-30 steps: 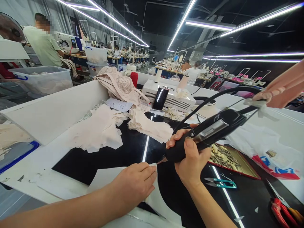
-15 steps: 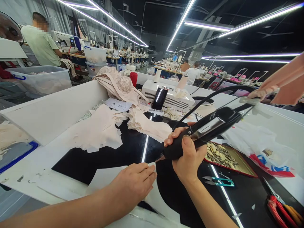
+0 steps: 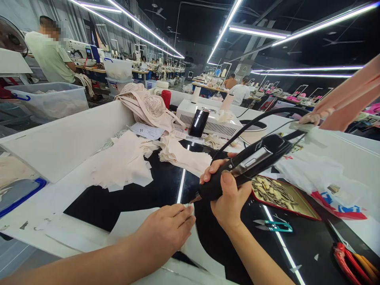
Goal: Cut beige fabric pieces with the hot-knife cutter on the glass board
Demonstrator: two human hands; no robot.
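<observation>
L hand [image 3: 166, 233]: my fingers closed, pinching wht cloth [image 3: 190, 205] at the tips, over wht sheet [image 3: 130, 221].
R hand [image 3: 230, 200]: my fingers wrapped shut rd blk tool [image 3: 252, 160].
Tool: tilted, tip down by my L fingertips; can't tell if touching cloth.
Snips [image 3: 277, 226]: teal, on blk top [image 3: 213, 245], R of my R wrist.
Tray [image 3: 307, 206]: behind snips.
Scissors [image 3: 347, 253]: red-handled, far R.

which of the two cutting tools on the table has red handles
The larger scissors at the right edge, beside the table's white border; the small snips nearer the right hand are teal.
</observation>
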